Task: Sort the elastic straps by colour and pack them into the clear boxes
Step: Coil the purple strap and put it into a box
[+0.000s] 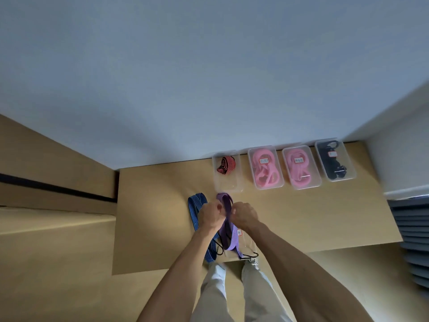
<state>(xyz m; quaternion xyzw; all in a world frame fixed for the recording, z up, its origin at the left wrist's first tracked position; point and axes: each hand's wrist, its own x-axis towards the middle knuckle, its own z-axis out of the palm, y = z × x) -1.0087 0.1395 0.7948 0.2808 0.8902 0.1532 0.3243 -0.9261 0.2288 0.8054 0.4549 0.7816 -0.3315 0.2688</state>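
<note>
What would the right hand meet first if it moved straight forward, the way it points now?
Probably the clear box with the red-and-black strap, just beyond the purple strap that the right hand grips; depth is unclear, so it might pass above.

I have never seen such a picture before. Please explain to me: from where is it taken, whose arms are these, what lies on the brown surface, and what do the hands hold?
The camera sits on a person's head and looks down, so the arms are that person's own. The left hand and right hand both grip a purple strap. A blue strap lies beside it on the brown surface. At the far edge stand four clear boxes: one with a red-and-black strap, two with pink straps, one with dark straps. Another clear box lies under the purple strap.
</note>
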